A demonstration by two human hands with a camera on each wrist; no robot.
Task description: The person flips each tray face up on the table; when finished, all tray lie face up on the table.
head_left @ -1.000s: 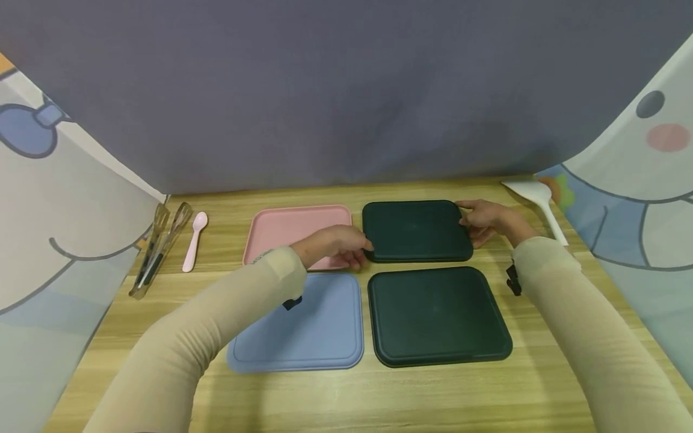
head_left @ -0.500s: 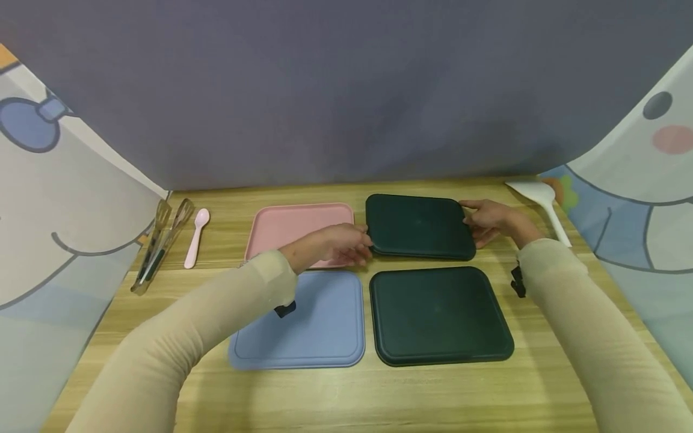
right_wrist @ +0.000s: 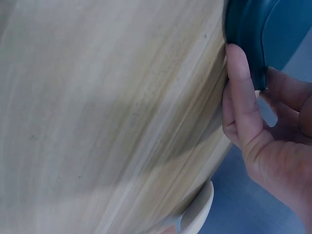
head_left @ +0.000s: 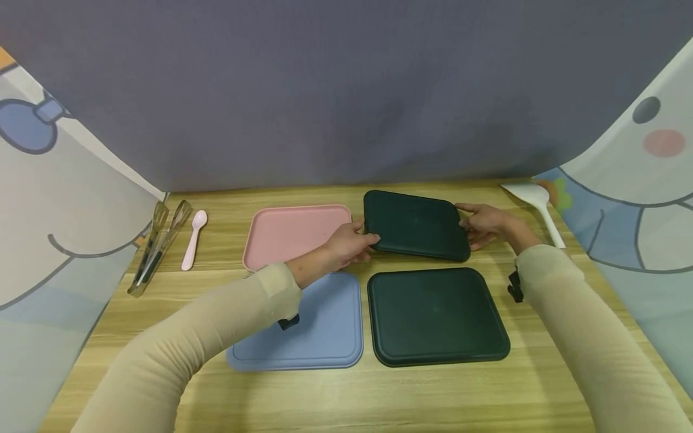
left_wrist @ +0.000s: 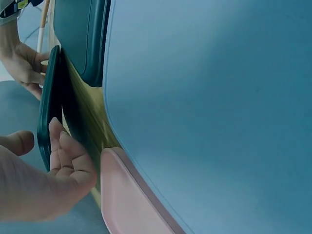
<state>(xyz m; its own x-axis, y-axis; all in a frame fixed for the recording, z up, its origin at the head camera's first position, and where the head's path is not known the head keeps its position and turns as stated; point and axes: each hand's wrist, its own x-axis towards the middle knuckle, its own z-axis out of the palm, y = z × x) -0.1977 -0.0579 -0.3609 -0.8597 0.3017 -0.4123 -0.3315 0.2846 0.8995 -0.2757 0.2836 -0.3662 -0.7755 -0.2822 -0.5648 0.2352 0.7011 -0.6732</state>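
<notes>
At the back of the counter, right of centre: one far green tray, first on my list, held between two hands, left end raised, right end lower; whether that right end touches the wood I cannot tell.

Left hand: gripping the tray's left edge near its front corner, thumb above, fingers below. Right hand: narrow hold on the right edge, fingers about the rim. Both arms in cream sleeves.

Also logged through my head camera: one near green tray, flat, in front of the held one; one blue tray, flat, to its left, partly hidden by the left forearm; one pink tray, flat, behind the blue. Far left: metal tongs, with one pale pink spoon beside them. Far right: one white spatula, beyond the right hand.
</notes>
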